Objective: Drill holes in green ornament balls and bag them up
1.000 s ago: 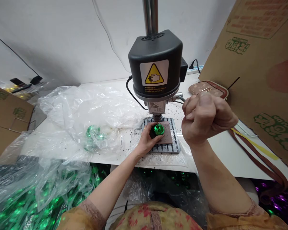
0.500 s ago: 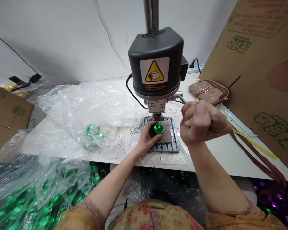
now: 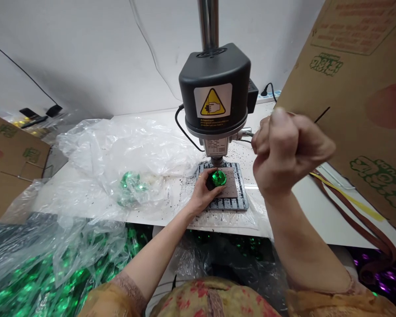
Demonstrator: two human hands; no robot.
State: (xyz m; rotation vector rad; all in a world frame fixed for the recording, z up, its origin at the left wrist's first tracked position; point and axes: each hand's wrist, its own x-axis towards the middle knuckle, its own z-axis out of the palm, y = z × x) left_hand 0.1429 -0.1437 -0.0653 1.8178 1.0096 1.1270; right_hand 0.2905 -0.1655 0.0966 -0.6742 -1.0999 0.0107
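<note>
The green faceted piece (image 3: pixel 219 178) sits on a brown board (image 3: pixel 231 189), which lies on the grooved base plate (image 3: pixel 243 204) of a bench drill press (image 3: pixel 215 92). From above the piece looks round, so no long axis can be made out. The left hand (image 3: pixel 202 193) is the nearer one: thumb and fingers are clamped around its sides, with the piece at two o'clock from the palm. The one relation that counts is vertical — the chuck (image 3: pixel 217 161) stands over the piece and the bit lines up with its top, though whether the tip touches is too small to tell.

At about two o'clock from the piece, well apart and higher, the right hand (image 3: pixel 285 154) is curled into a fist around the press's feed lever (image 3: pixel 248 134); the grip end is hidden inside it. At nine o'clock, clear plastic sheeting (image 3: pixel 95 149) covers more green pieces (image 3: pixel 131 182) on the white table (image 3: pixel 303 220). A cardboard carton (image 3: pixel 353 119) leans at two o'clock — beyond the right hand — and purple pieces (image 3: pixel 387 281) glint at four.
</note>
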